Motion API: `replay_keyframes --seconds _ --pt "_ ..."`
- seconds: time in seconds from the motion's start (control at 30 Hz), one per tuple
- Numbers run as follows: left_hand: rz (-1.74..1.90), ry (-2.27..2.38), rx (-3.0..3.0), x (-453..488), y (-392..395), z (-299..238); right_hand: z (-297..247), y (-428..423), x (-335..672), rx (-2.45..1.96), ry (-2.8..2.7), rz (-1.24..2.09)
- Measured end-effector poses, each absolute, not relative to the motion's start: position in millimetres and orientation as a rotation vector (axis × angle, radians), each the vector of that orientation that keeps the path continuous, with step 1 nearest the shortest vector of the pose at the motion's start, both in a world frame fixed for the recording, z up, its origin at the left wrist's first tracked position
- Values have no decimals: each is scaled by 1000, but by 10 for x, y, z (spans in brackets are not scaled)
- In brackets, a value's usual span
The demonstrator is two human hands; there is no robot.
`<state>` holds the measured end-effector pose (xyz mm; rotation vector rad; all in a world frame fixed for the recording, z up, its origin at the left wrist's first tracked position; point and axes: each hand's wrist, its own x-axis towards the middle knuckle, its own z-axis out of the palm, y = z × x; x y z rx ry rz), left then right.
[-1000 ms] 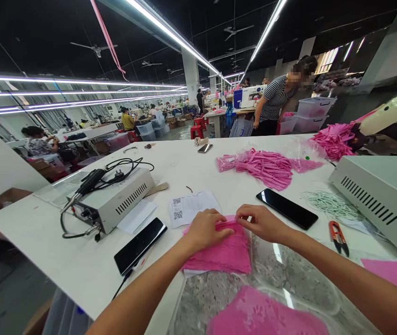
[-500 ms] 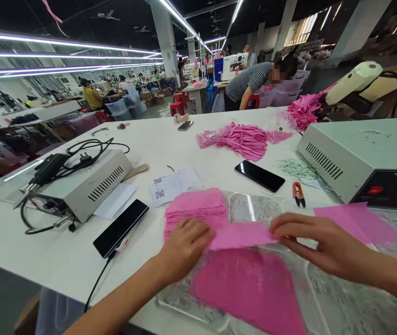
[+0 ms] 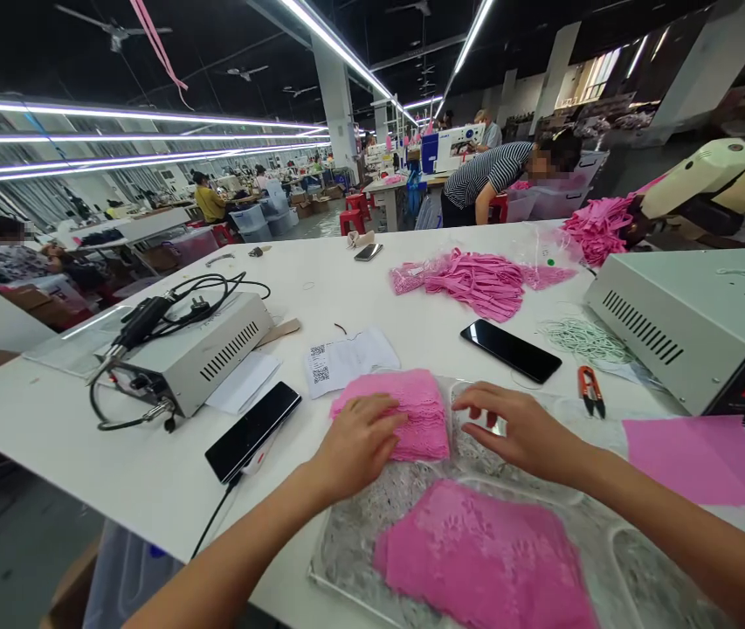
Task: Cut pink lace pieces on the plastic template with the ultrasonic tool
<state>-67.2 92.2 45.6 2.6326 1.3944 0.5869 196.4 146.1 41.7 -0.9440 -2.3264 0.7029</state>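
Observation:
My left hand (image 3: pixel 360 441) rests with its fingers stretched over the left part of a stack of pink fabric pieces (image 3: pixel 421 411). Just right of that stack, my right hand (image 3: pixel 520 428) hovers with curved fingers apart and nothing between them. Nearer to me lies a second pink fabric pile (image 3: pixel 477 550), lace-patterned on top, on a clear plastic lid (image 3: pixel 352 568). Beyond my right forearm, a flat pink sheet (image 3: pixel 686 459) is spread out.
Left stand a grey box device (image 3: pixel 228 349) with a cabled tool and a plugged-in phone (image 3: pixel 254 430). Another phone (image 3: pixel 509 349), orange thread snips (image 3: pixel 589 391), pink strips (image 3: pixel 477 284) and a larger device (image 3: pixel 706 323) lie beyond. A person in stripes (image 3: pixel 490 179) bends past the table.
The pink piece stretched between my hands now lies on the stack. My right hand has let go and moved nearer the stack. The view has tilted up and left.

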Motion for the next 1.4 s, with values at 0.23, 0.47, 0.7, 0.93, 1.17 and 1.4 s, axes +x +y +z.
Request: replay_keyframes --seconds 0.23,0.47,0.7,0.93,1.17,1.4 --pt "551 1509 2500 -819 1396 384 259 1981 1592 -876 -2417 775" --pt "517 1509 2450 -792 1414 454 270 2101 1629 -930 -2438 908" --pt "502 1629 2483 -548 1430 469 305 2156 1611 -966 -2446 947" --pt "443 1675 2574 -357 1480 431 363 2208 1614 -932 -2450 1007" --pt "433 1691 2641 -324 1475 419 449 2058 1572 -858 -2400 868" --pt "517 1735 2721 -540 1500 383 502 1969 1556 -790 -2330 593"
